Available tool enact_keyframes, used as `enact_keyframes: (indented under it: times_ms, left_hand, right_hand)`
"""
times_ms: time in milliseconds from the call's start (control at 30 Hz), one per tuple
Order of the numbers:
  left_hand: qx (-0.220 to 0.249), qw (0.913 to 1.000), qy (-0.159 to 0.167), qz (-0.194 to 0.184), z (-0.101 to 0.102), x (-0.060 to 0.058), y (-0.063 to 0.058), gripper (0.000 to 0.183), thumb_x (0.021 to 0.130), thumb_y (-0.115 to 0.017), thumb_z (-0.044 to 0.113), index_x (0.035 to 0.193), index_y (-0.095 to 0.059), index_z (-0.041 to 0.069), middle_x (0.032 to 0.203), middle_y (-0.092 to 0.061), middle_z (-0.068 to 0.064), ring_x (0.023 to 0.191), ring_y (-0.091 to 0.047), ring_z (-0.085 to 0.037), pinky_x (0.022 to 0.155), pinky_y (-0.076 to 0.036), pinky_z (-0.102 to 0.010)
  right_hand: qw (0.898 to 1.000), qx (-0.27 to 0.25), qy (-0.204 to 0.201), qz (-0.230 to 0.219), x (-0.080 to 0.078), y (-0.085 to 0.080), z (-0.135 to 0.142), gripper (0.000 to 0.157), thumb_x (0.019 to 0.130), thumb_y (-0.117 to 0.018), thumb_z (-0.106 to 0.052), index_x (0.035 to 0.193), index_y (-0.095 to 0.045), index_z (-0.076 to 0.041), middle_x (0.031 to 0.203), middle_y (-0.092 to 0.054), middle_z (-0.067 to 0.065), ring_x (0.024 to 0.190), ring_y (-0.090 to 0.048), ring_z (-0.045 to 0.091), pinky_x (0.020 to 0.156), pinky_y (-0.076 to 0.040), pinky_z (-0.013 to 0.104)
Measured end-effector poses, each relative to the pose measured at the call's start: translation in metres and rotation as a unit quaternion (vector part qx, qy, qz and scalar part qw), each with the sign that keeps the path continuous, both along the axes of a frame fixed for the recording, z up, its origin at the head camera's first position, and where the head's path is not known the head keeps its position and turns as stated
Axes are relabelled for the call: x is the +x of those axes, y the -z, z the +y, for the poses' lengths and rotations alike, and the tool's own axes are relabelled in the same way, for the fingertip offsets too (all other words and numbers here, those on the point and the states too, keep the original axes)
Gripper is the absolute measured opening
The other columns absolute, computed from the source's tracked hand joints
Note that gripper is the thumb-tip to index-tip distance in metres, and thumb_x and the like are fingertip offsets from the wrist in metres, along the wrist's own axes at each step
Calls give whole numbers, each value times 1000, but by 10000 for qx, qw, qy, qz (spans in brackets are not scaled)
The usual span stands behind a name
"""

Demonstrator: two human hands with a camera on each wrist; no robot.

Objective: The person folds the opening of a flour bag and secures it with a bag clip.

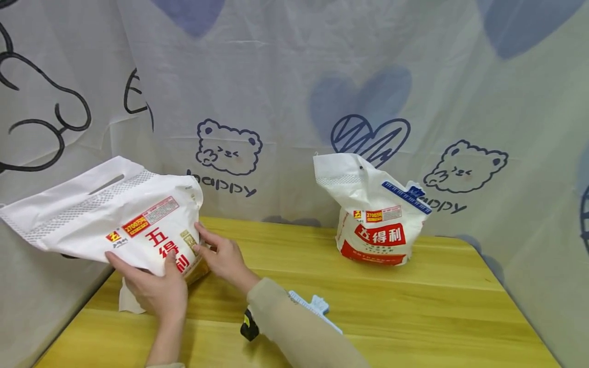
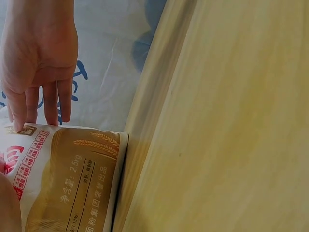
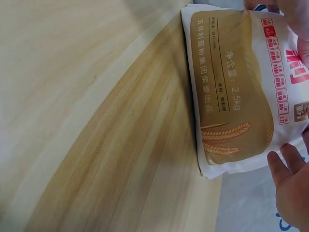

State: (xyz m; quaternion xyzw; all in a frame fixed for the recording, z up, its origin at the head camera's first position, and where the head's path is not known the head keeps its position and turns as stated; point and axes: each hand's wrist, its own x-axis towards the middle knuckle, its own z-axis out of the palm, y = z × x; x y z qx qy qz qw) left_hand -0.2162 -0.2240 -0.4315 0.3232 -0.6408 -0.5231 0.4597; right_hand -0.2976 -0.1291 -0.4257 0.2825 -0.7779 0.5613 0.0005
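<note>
A white flour bag (image 1: 152,220) with red lettering and a gold lower part leans back at the left of the wooden table. Its flat top, with a cut-out handle slot, flares toward the left. My left hand (image 1: 161,291) holds the bag's near left side, thumb on the front. On the opposite edge, my right hand (image 1: 225,260) grips it with the thumb by the small gold label and the fingers at the side. In the right wrist view, the bag's gold bottom (image 3: 227,87) faces the camera, with the right hand (image 3: 294,193) at its side edge.
Farther right stands a second flour bag (image 1: 375,235), its folded top pinched by a dark blue clip (image 1: 407,197). A light blue clip (image 1: 317,309) lies on the table (image 1: 437,306), partly behind my right sleeve. A printed curtain (image 1: 276,102) hangs behind.
</note>
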Motion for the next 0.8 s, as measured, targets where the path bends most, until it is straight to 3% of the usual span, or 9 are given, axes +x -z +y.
enact_keyframes:
  times_ms: [200, 433, 633, 700, 800]
  left_hand:
    - [-129, 9999, -30, -75, 2, 2, -2, 106, 93, -77, 19, 169, -3, 25, 164, -35, -11, 146, -36, -32, 121, -29, -52]
    - [-99, 9994, 240, -242, 8, -6, -4, 107, 94, -76, 20, 168, 1, 26, 169, -28, -5, 149, -33, -33, 122, -27, -56]
    - [-262, 9984, 462, -211, 17, -11, 0, 108, 94, -77, 19, 168, 1, 26, 167, -32, -11, 145, -37, -38, 117, -31, -61]
    - [-339, 9977, 560, -153, 20, -14, 0, 108, 94, -77, 17, 168, 0, 26, 165, -34, -13, 144, -38, -39, 116, -32, -62]
    - [-399, 9964, 736, -102, 24, -20, 0, 108, 94, -77, 15, 168, 0, 27, 164, -35, -14, 141, -40, -40, 114, -33, -62]
  right_hand:
    - [9999, 84, 36, 104, 2, 0, 2, 50, 101, -70, -26, 149, -57, -31, 146, -57, -9, 128, -59, 8, 104, -51, 25]
    - [9988, 288, 403, -32, -1, -1, 11, 49, 101, -69, -34, 149, -57, -38, 138, -65, -9, 130, -60, 13, 106, -48, 26]
    - [9981, 214, 552, -136, -3, 3, 24, 50, 101, -69, -32, 149, -56, -39, 140, -64, -6, 118, -65, 9, 84, -57, 23]
    - [9981, 136, 580, -130, -4, 4, 29, 50, 102, -69, -31, 149, -55, -39, 141, -63, -5, 121, -64, 9, 84, -57, 22]
    - [9976, 92, 684, -69, -6, 3, 37, 51, 102, -68, -30, 150, -54, -38, 144, -59, -7, 131, -57, 9, 94, -54, 23]
